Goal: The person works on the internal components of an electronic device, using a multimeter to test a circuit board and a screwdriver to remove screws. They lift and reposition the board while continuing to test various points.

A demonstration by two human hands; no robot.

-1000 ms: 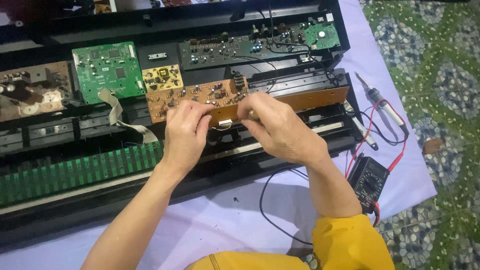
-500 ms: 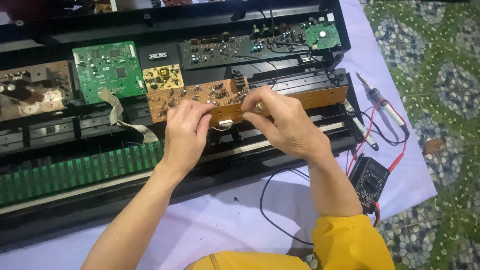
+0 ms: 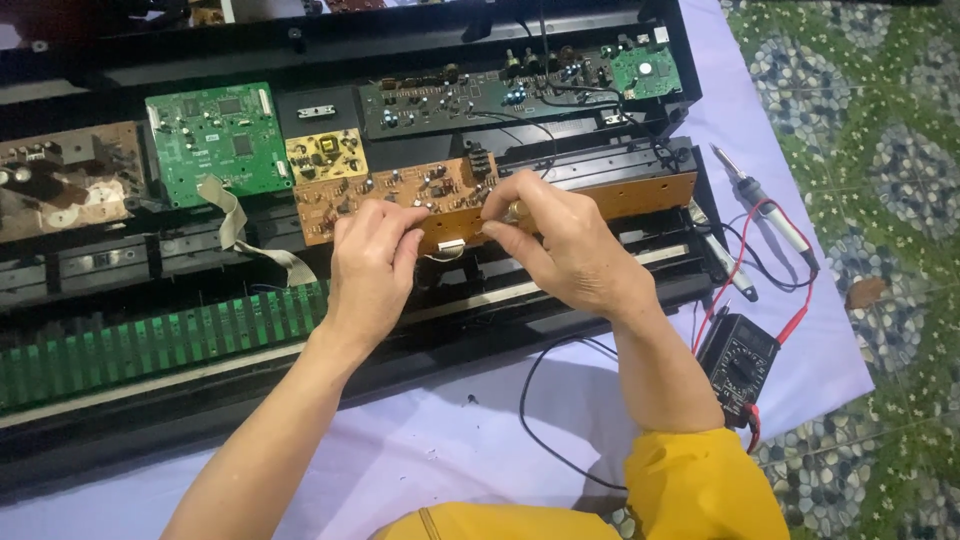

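Inside the opened black keyboard case [image 3: 120, 420], one square green circuit board [image 3: 215, 140] lies at the left. At the centre the left hand [image 3: 370, 265] and right hand [image 3: 560, 240] each pinch, fingers narrowed, the near edge of one long orange-brown circuit board [image 3: 400, 195]. One black multimeter [image 3: 737, 365] and one soldering iron [image 3: 765, 205] rest on the lilac cloth [image 3: 800, 350] at the right.

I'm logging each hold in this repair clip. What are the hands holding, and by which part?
Both hands grip the long brown circuit board: the left hand and the right hand pinch its near edge, around a small white connector.
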